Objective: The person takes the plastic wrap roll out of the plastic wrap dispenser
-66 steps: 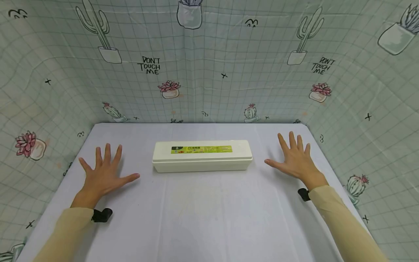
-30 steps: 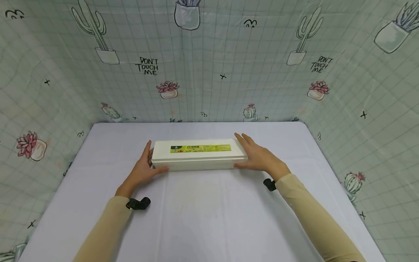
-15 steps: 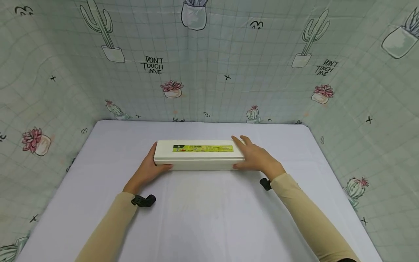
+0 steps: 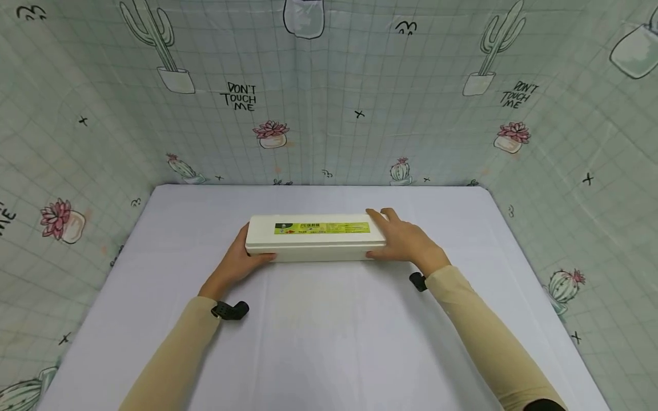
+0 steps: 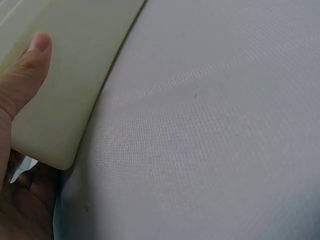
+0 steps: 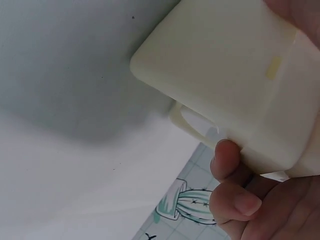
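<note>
A long white cling film box (image 4: 319, 253) with a yellow-green label (image 4: 322, 228) lies crosswise on the white-covered table. My left hand (image 4: 239, 260) grips its left end, thumb along the front face and fingers around the end, mostly hidden in the head view. At the other end my right hand (image 4: 408, 242) holds on, thumb low on the front and fingers over the top and back. In the right wrist view, a thin pale loop (image 6: 190, 132) sticks out from the box's side near curled fingertips (image 6: 227, 157). The left thumb (image 5: 30, 70) presses the front wall.
The white tablecloth (image 4: 319, 342) spreads around the box to the table's edges. Hanging cloth (image 4: 329, 85) printed with cacti and a grid encloses the back and both sides. A small black wrist camera (image 4: 231, 311) is strapped at each wrist.
Both hands, first spread wide apart beside the box with fingers splayed, have come inward and taken hold of its two ends. The box stays in nearly the same place.
</note>
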### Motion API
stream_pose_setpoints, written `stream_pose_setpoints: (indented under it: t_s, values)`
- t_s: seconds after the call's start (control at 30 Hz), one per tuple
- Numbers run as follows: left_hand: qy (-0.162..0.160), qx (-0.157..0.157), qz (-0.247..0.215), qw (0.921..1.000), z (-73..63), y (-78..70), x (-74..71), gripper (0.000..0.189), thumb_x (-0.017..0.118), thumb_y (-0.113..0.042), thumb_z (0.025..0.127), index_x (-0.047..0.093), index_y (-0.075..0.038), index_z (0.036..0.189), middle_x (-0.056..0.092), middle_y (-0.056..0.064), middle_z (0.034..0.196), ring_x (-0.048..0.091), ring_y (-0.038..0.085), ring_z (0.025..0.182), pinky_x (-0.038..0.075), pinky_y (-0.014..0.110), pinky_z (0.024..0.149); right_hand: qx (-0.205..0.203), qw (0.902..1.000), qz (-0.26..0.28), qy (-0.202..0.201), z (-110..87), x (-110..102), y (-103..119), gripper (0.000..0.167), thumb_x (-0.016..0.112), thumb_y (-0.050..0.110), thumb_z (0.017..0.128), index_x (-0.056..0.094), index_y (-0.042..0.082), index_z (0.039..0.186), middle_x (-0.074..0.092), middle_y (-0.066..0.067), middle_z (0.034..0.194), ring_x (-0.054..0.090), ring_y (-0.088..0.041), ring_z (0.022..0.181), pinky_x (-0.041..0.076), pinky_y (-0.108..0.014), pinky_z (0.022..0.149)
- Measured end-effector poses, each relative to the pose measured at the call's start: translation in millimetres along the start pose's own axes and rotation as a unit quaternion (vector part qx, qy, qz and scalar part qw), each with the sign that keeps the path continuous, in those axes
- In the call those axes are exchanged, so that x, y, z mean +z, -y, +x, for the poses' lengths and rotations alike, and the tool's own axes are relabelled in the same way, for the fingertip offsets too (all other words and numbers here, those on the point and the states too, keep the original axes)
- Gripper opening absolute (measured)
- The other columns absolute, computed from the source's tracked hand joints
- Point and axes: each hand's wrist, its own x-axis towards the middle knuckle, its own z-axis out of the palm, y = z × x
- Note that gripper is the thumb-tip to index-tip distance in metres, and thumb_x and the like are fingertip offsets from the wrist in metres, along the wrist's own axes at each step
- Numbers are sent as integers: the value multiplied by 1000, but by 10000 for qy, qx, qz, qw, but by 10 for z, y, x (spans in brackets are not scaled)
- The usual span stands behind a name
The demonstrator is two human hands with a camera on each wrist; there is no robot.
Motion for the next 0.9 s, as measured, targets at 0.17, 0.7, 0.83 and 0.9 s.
stream_pose_setpoints:
  t_s: [0.17, 0.7, 0.83, 0.9]
  values:
    - [-66, -4, -134, 9999, 18, 42, -29, 110, 87, -25, 86, 13, -10, 165, 33, 16, 164, 34, 37, 149, 25, 60, 122, -8, 10000, 54, -41, 30, 4, 3, 106, 78, 60, 82, 21, 27, 165, 35, -17, 157, 65, -38, 103, 54, -53, 88]
    - [26, -114, 235, 9997, 52, 62, -57, 110, 87, -36, 84, 16, -20, 166, 40, 13, 161, 43, 35, 143, 32, 59, 118, -82, 9999, -87, -102, 47, 23, -30, 102, 77, 60, 82, 25, 26, 163, 37, -19, 155, 66, -37, 96, 55, -53, 85]
    - [-24, -180, 289, 9994, 60, 76, -42, 108, 87, -38, 84, 19, -19, 166, 44, 13, 159, 46, 33, 140, 34, 58, 117, -134, 9998, -56, -95, 42, 24, -40, 101, 75, 62, 83, 25, 26, 163, 37, -20, 155, 65, -37, 96, 55, -53, 85]
    - [-46, -170, 304, 9994, 63, 79, -37, 107, 87, -38, 84, 20, -18, 166, 46, 13, 157, 48, 32, 137, 36, 57, 116, -133, 9999, -37, -98, 51, 27, -44, 101, 75, 62, 83, 25, 26, 163, 38, -19, 154, 65, -37, 97, 55, -53, 86]
